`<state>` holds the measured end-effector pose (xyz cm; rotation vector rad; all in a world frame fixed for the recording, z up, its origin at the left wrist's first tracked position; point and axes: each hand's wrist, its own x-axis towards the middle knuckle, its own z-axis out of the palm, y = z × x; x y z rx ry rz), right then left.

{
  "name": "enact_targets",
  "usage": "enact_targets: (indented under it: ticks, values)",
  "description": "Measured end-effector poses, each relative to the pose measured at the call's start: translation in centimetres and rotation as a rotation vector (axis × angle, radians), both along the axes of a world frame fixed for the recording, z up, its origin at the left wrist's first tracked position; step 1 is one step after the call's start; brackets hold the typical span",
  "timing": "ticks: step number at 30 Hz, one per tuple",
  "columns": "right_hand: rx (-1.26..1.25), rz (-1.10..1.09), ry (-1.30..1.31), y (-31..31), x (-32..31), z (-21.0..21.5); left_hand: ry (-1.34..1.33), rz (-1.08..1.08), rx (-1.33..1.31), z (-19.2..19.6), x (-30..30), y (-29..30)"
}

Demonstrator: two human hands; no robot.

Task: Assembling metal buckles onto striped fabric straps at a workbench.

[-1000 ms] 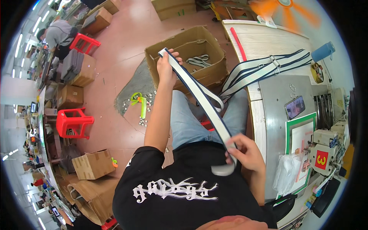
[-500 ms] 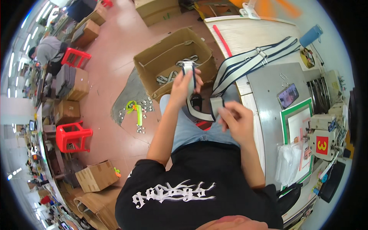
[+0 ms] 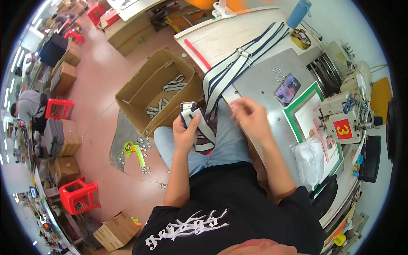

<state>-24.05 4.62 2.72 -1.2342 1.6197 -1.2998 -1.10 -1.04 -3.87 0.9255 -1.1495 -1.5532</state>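
Note:
My left hand (image 3: 185,135) is closed on a white webbing strap (image 3: 205,129) with dark navy edges, folded into a loop above my lap. A metal buckle (image 3: 188,105) sits at the strap's upper end, just past my fingers. My right hand (image 3: 251,117) is apart from that strap, over the near edge of the worktable, its fingers loosely bent and spread with nothing visible in them. Ahead of it, several long straps (image 3: 221,83) of the same kind lie across the table and hang over its edge, with metal buckles (image 3: 243,52) on them.
A cardboard box (image 3: 127,101) with folded straps stands on the floor ahead left. On the table (image 3: 261,80) are a phone (image 3: 287,89), wire rings (image 3: 276,69), a red rod (image 3: 197,55) and a plastic bag (image 3: 309,159). A sewing machine (image 3: 340,117) stands at right. Red stools (image 3: 79,196) are at left.
My right hand has let go of the strap's end and moved to the table edge. My left hand has drawn the strap nearer, now folded. The view has turned rightward.

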Motion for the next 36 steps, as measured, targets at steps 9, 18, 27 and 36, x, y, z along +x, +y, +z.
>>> enact_targets:
  ticks: [9,18,27,36]
  values:
    - [0.309,-0.311,1.232,-5.2,-16.5,0.9,0.141,-0.097,0.161,1.5,-0.6,0.6]
    - [0.085,-0.145,1.033,-3.7,-8.7,-1.1,0.073,-0.125,0.178,1.7,-1.0,1.0]
    - [0.17,-0.134,0.905,-3.5,-8.5,-0.7,0.104,-0.156,0.221,0.3,-1.9,1.7]
    - [-0.011,0.432,-0.036,-1.3,-1.9,1.8,0.032,-0.242,0.173,0.6,-2.2,1.9]
